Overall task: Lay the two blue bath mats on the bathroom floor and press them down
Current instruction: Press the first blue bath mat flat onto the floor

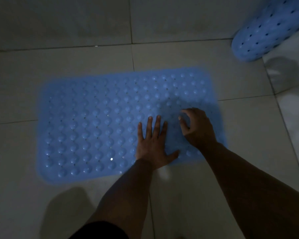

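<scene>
One blue bath mat, covered in round bumps and small holes, lies flat on the pale tiled floor in the middle of the view. My left hand rests flat on its near right part, fingers straight and spread. My right hand hovers or rests just to the right, over the mat's right end, with its fingers curled and nothing visibly held. The second blue bath mat stands rolled or curved at the top right corner, partly out of frame.
The room is dim. Tile joints cross the floor. A lighter tiled surface runs along the right edge beyond the mat. Bare floor lies to the left of and behind the flat mat.
</scene>
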The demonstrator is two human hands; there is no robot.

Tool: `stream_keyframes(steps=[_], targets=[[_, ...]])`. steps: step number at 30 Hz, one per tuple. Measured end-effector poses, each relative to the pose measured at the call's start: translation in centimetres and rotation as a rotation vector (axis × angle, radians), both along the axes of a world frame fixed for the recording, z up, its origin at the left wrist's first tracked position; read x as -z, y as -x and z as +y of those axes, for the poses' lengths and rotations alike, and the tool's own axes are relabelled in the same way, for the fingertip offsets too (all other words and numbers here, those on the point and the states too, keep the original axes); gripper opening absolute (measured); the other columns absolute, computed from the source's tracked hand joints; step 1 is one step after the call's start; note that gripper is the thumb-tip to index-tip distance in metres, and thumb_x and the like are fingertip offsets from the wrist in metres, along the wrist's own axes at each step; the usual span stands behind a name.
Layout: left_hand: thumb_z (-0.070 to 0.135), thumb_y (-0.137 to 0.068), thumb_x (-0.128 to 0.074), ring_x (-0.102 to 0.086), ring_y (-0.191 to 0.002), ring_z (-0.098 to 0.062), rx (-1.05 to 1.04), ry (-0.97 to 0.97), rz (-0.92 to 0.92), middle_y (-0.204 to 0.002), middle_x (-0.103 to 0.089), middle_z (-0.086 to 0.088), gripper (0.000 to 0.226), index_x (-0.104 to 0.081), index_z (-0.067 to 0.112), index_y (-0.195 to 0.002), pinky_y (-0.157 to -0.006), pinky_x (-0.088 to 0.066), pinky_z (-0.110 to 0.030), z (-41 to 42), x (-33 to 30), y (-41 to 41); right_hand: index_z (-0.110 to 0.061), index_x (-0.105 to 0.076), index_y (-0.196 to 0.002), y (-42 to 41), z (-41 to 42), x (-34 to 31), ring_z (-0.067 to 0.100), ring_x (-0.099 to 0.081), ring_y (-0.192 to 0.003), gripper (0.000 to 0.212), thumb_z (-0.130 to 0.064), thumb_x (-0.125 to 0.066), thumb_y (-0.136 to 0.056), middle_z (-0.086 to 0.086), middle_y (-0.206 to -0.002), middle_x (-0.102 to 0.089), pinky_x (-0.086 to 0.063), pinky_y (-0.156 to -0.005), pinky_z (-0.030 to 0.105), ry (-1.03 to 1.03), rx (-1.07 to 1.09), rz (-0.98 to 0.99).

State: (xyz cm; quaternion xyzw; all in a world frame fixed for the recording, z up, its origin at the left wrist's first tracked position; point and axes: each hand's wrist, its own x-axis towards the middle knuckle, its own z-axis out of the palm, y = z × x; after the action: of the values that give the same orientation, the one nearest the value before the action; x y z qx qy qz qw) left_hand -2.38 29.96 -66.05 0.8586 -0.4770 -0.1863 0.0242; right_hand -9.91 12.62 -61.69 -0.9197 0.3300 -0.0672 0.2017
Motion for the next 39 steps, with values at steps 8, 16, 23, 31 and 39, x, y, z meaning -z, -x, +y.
stream_keyframes(steps=[8, 16, 23, 31, 39], targets=[[0.053, -0.082, -0.035, -0.038, -0.147, -0.029, -0.138, 0.066, 0.174, -0.149, -0.054, -0.001, 0.072, -0.053, 0.025, -0.145, -0.114, -0.034, -0.044, 3.8, -7.0, -6.8, -0.024, -0.057, -0.133, -3.0, 4.6, -5.6, 0.032, -0.055, -0.127, 0.054, -0.059, -0.044, -0.093, 0.011, -0.131, -0.061, -0.045, -0.105, 0.046, -0.245, -0.049, 0.338], [0.042, -0.088, -0.041, -0.038, -0.147, -0.037, -0.29, 0.216, -0.165, -0.143, -0.059, -0.009, 0.057, -0.065, 0.018, -0.132, -0.109, -0.041, -0.053, 13.3, -4.6, -10.0, -0.008, -0.05, -0.144, -7.3, 18.9, 0.8, 0.038, -0.034, -0.147, 0.066, -0.048, -0.035, -0.093, 0.021, -0.156, -0.039, -0.038, -0.111, 0.062, -0.038, -0.306, 0.284], [0.041, -0.096, -0.043, -0.022, -0.154, -0.039, -0.346, 0.194, -0.202, -0.157, -0.044, -0.011, 0.054, -0.055, 0.019, -0.144, -0.119, -0.027, -0.061, 15.3, -2.7, -10.8, -0.008, -0.013, -0.16, -6.6, 21.1, 4.0, 0.03, 0.002, -0.156, 0.082, -0.06, -0.033, -0.1, 0.016, -0.168, -0.007, -0.01, -0.123, 0.058, 0.143, -0.254, 0.239], [0.044, -0.102, -0.039, -0.012, -0.158, -0.033, -0.386, 0.196, -0.213, -0.163, -0.035, -0.008, 0.052, -0.051, 0.022, -0.148, -0.123, -0.015, -0.061, 17.2, -1.2, -11.5, -0.009, -0.008, -0.16, -6.6, 21.5, 4.4, 0.03, 0.005, -0.156, 0.082, -0.062, -0.027, -0.1, 0.016, -0.168, -0.002, -0.01, -0.123, 0.058, 0.16, -0.277, 0.289], [0.045, -0.1, -0.039, -0.017, -0.156, -0.035, -0.408, 0.227, -0.175, -0.16, -0.04, -0.01, 0.054, -0.054, 0.022, -0.146, -0.122, -0.019, -0.063, 17.9, -2.6, -9.8, -0.014, 0.001, -0.161, -6.9, 20.8, 3.4, 0.027, 0.014, -0.155, 0.091, -0.069, -0.029, -0.094, 0.01, -0.169, 0.009, 0.003, -0.125, 0.054, -0.038, -0.333, 0.354]])
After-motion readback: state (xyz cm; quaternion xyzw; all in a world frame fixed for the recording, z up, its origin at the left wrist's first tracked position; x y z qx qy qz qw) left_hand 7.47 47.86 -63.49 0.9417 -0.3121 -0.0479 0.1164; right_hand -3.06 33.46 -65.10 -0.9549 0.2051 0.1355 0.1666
